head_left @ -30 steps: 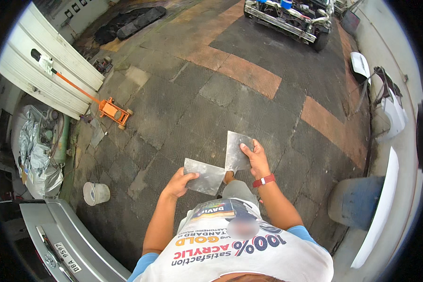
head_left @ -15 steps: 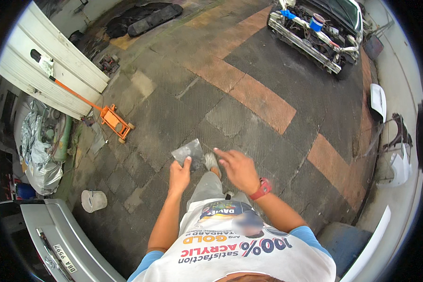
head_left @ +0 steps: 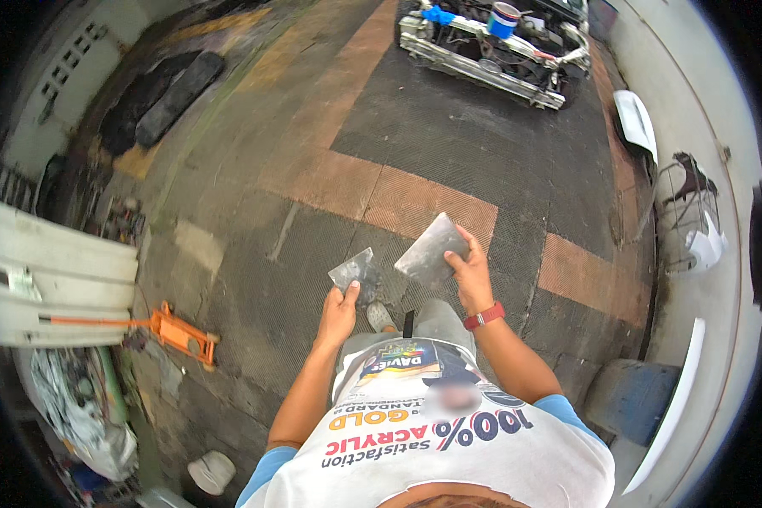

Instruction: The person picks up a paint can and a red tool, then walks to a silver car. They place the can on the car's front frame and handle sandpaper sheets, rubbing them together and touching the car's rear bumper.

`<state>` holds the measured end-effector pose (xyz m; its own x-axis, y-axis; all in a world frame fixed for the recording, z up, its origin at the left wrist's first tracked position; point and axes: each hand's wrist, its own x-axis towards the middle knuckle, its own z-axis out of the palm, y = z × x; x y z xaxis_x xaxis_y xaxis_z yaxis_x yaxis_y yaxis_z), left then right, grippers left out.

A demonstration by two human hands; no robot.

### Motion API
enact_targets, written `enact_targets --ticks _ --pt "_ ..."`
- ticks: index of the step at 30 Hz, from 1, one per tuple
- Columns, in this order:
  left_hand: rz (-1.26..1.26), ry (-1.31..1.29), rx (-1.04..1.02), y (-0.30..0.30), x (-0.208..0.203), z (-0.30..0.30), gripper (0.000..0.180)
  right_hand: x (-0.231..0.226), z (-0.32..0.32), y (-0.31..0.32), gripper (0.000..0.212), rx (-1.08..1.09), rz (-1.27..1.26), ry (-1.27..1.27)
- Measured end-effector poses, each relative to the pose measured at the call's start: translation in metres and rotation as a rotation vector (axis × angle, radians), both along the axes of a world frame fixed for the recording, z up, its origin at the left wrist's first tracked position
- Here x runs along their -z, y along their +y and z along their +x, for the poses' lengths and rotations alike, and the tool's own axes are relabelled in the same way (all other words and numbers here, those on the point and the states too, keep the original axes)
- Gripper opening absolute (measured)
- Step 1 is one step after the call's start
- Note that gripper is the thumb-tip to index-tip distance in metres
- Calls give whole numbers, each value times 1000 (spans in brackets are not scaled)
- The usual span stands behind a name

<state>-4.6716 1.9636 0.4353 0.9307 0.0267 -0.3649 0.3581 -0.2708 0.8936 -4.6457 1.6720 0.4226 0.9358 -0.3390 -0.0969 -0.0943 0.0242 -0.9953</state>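
Observation:
Two flat grey putty spreaders with whitish smears are in my hands, held out in front of my body. My left hand (head_left: 339, 313) pinches the smaller spreader (head_left: 356, 273) by its lower edge, thumb on top. To its right, my right hand (head_left: 474, 275) grips the larger, roughly square spreader (head_left: 432, 254), the thumb across its face and the fingers mostly behind it. The plates are apart, the right one held a little farther out. A red watch (head_left: 484, 316) is on my right wrist.
A stripped car front (head_left: 491, 59) with a blue-and-white can (head_left: 503, 20) on it stands ahead. An orange floor jack (head_left: 182, 335) is at the left, near a white bucket (head_left: 212, 472). A blue drum (head_left: 631, 398) and a white panel (head_left: 635, 123) are along the right wall.
The view has swung, shifting the car front leftward and the jack lower. My right hand has moved up and right, and its spreader now shows its broad face instead of its edge.

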Motion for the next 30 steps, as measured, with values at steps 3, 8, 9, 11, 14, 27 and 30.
enact_targets --ticks 3,8,9,11,14,27,30 --pt "75 -21 147 -8 11 93 49 -10 58 9 34 94 42 -32" --pt "-221 158 299 -54 40 230 67 -4 150 38 36 -244 -210 -46" --pt "-367 135 266 -68 40 255 70 -1 177 39 39 -333 -183 -70" --pt "-633 176 193 -95 38 316 77 9 250 31 46 -340 -295 -99" --pt "-600 266 229 -122 23 405 106 12 349 6 53 -403 -363 -86" --pt "-390 180 0 -87 33 725 73 88 743 -94 28 227 493 287" --pt "-253 229 -40 -57 65 800 79 116 820 -125 27 350 611 265"
